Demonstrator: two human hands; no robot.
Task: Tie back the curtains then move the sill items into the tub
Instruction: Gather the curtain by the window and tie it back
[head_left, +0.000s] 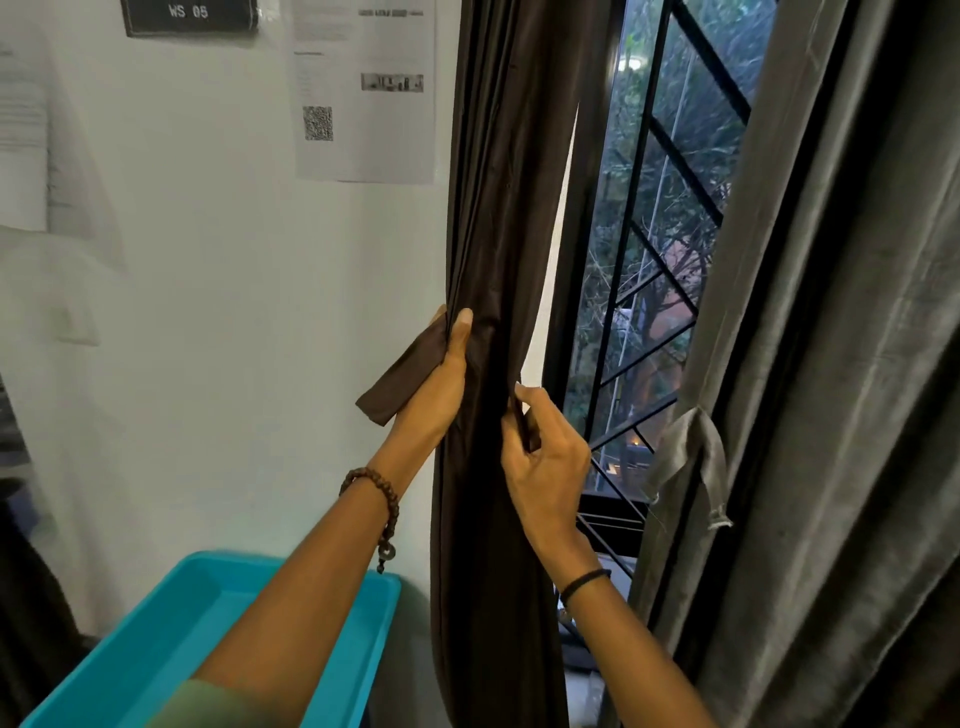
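While the gathered brown curtain (498, 249) hangs just left of the barred window (654, 223), a tie-back strip (396, 383) is held against its left edge by the left hand (437, 396), fingers curled round both. A fold at its right edge is pinched between thumb and fingers of the right hand (546, 467). A turquoise tub (156, 642) is seen below left, a grey curtain (841, 364) at right.

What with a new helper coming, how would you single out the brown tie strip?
Left of the black window grille hangs a gathered dark brown curtain. The left hand holds a flat strip at its left edge. Unlike the grey tie opposite, it is brown.
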